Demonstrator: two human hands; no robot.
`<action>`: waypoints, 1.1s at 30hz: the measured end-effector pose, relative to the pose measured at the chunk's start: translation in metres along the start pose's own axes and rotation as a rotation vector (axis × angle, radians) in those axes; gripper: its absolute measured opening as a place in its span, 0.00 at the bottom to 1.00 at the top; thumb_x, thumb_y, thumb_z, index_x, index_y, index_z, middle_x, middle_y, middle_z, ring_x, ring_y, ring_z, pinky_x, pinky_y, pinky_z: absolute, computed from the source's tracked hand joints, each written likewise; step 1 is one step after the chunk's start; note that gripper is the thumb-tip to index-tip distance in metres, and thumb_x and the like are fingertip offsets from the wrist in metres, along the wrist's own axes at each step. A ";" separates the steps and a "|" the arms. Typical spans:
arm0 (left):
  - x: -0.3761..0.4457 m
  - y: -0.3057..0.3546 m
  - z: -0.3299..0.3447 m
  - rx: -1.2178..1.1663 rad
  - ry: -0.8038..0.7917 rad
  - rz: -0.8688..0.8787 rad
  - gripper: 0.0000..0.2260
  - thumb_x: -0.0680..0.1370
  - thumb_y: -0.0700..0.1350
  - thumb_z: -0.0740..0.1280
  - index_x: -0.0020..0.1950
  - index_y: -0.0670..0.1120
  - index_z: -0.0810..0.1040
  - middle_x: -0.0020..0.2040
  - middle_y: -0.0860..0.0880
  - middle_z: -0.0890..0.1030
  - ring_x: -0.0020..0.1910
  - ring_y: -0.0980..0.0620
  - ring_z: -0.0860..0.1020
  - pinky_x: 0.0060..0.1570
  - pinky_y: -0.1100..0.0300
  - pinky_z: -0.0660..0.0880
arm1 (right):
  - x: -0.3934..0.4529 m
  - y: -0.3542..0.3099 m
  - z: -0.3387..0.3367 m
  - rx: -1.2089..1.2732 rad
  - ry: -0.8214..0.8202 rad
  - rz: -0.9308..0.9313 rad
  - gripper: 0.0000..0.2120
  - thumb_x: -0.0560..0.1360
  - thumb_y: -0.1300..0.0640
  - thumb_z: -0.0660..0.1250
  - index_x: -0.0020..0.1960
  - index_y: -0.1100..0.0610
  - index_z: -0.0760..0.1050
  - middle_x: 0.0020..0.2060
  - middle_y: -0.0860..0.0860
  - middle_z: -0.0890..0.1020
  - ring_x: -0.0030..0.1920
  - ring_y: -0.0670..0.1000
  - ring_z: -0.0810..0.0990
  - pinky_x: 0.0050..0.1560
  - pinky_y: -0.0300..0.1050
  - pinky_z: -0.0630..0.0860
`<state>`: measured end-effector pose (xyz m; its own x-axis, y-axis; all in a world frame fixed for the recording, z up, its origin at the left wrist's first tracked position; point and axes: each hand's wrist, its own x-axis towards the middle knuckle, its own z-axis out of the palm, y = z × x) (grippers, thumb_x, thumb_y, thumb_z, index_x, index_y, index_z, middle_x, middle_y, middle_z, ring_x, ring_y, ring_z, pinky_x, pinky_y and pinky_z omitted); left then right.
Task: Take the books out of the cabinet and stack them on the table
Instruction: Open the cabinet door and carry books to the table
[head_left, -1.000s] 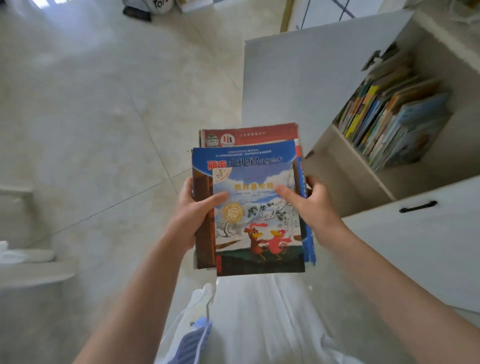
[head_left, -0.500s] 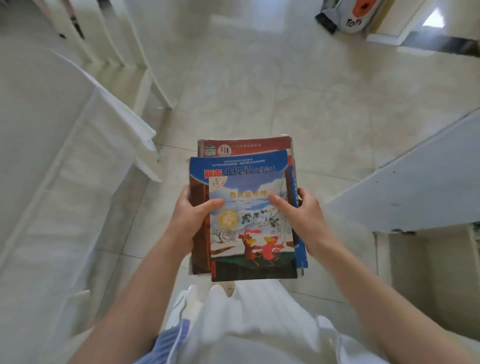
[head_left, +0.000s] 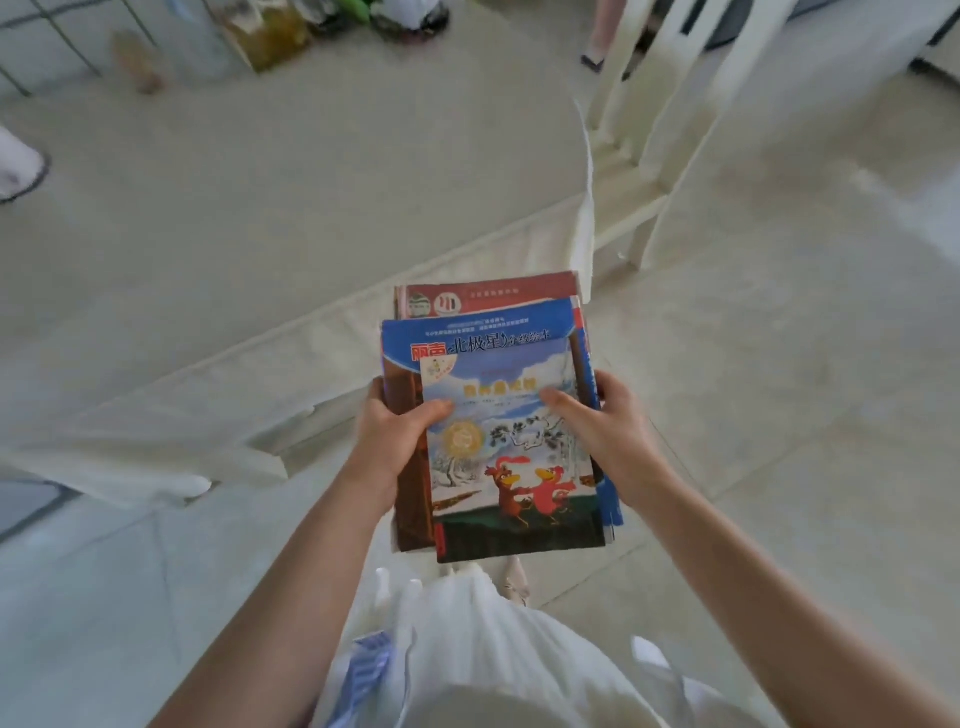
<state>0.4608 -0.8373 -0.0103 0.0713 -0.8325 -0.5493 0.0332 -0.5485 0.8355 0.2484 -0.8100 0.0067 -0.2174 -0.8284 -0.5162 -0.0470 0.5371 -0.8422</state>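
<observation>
Several picture books (head_left: 498, 415) ride in a small stack between both hands as the person turns from the cabinet toward the cloth-covered table (head_left: 260, 218), which now fills the upper left of the head view. The left hand (head_left: 392, 441) clasps the stack's left edge, thumb pressed on the top cover and the other fingers hidden beneath; the right hand (head_left: 605, 436) mirrors it on the right edge, thumb across the cover. The top book (head_left: 514, 467) shows two red birds in a snowy scene, lying over a wider blue-banded volume (head_left: 467, 332), with a red-covered one (head_left: 493, 291) at the back and further edges peeking out at the right (the exact count cannot be told). A second ago the open cabinet and its shelf of books stood at the right; half a second ago only its door edge remained — now it is out of sight altogether, replaced by the table's draped corner (head_left: 584, 228) and white chair legs (head_left: 649, 156) beyond. The grip itself looks unchanged across the turn. By this reading the carry is nearly over: the stack hangs over the floor just short of the table edge, and setting it down flat appears to be the step ahead, with more books left for another trip.
</observation>
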 end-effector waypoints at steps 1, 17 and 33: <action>0.001 0.001 -0.007 -0.024 0.028 0.002 0.17 0.72 0.44 0.76 0.55 0.52 0.73 0.44 0.52 0.86 0.39 0.50 0.86 0.28 0.60 0.80 | 0.006 -0.005 0.008 -0.027 -0.027 -0.013 0.14 0.73 0.51 0.71 0.55 0.52 0.70 0.44 0.49 0.83 0.38 0.47 0.85 0.35 0.42 0.82; 0.085 0.039 -0.185 -0.333 0.362 -0.019 0.21 0.70 0.42 0.77 0.57 0.49 0.70 0.43 0.49 0.86 0.41 0.45 0.86 0.31 0.56 0.81 | 0.115 -0.094 0.226 -0.441 -0.389 -0.201 0.15 0.72 0.48 0.70 0.52 0.55 0.73 0.44 0.50 0.83 0.42 0.49 0.84 0.39 0.45 0.83; 0.247 0.137 -0.290 -0.373 0.425 0.022 0.20 0.70 0.41 0.77 0.56 0.49 0.72 0.47 0.50 0.86 0.43 0.45 0.86 0.34 0.54 0.82 | 0.253 -0.191 0.377 -0.440 -0.467 -0.232 0.13 0.73 0.48 0.69 0.48 0.55 0.70 0.46 0.56 0.81 0.45 0.57 0.83 0.44 0.58 0.82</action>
<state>0.7724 -1.0959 -0.0284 0.4685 -0.6966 -0.5434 0.3720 -0.4023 0.8365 0.5700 -1.1826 -0.0217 0.2851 -0.8586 -0.4260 -0.4551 0.2699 -0.8486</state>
